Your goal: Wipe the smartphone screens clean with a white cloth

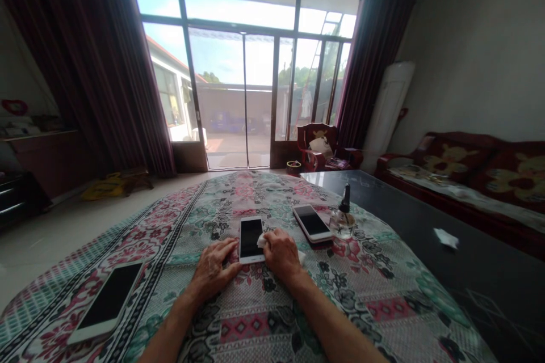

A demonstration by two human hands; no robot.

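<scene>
While the left hand (214,265) braces the near phone (251,239), the right hand (281,252) works a white wipe (261,242) at the screen's right edge. Step in hand, by the look of it: wiping the glass.

Phone lies flat, screen up and dark, on the patterned tablecloth (244,346), between the two hands. Left fingers are extended and loosely spread, thumb near the lower left corner; they hold nothing. Whether they actually touch the frame or sit just beside it, can't tell. Right fingers are curled in, pinching the wipe; its far side is hidden by the hand. Another white piece (302,258) shows past the right wrist, mostly covered, so can't say what it is.

Nearby: second phone (313,222) to the right, with a clear bottle (343,221) with a dark cap standing just beside it. Third phone (109,298) lies well apart on the left.

Next move, as judged: a stroke across the screen calls for light, even pressure from the right, the wipe kept flat between fingertips and glass, and the left stopping the phone from sliding on the cloth.
</scene>
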